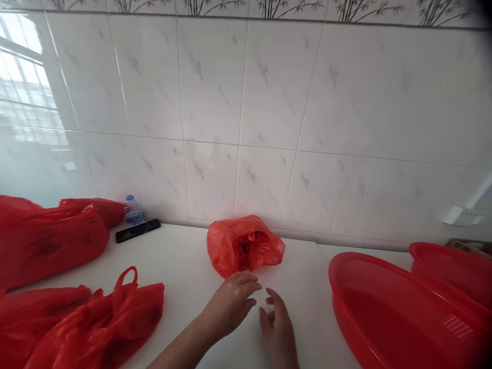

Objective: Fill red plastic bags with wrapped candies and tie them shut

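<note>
A small crumpled red plastic bag [244, 246] sits on the white counter [184, 266] against the tiled wall. My left hand [230, 302] hovers just in front of it, fingers loosely curled and apart, holding nothing. My right hand [277, 328] is beside the left, a little nearer to me, fingers slightly bent and apart, also with nothing in it. Neither hand touches the bag.
Several full red plastic bags [96, 323] lie at the left. A black phone [137, 230] and a small water bottle [133, 210] rest near the wall. Two red plastic basins [388, 312] stand at the right.
</note>
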Demonstrator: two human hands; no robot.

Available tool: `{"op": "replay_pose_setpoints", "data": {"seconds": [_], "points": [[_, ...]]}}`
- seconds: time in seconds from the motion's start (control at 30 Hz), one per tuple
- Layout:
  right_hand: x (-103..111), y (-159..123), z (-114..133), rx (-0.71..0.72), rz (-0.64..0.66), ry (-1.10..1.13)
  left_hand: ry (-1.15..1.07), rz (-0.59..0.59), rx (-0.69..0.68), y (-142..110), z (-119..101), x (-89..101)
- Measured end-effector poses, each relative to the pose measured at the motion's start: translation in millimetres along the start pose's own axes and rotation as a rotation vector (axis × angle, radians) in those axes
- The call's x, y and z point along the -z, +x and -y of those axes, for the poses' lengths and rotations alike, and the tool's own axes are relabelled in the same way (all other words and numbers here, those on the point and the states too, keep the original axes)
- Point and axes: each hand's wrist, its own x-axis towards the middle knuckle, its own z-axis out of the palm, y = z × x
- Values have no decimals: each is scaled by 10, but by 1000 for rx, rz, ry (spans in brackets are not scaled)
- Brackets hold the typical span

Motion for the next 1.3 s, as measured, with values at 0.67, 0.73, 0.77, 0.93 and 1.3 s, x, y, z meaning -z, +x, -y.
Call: {"op": "replay_pose_setpoints", "data": {"seconds": [0.67,0.73,0.77,0.93,1.3], "points": [[25,129,-99,889,61,-493,301,-387,322,152,1060,-611],[189,14,-57,962,60,-526,262,-401,320,129,989,-554],[256,-31,-24,955,43,-539,235,-400,306,106,935,-530],[412,-115,191,864,52,-537,-73,-251,168,-11,621,-598],[707,143,-265,224,-329,-378,-670,-421,551,37,743,-670]]}}
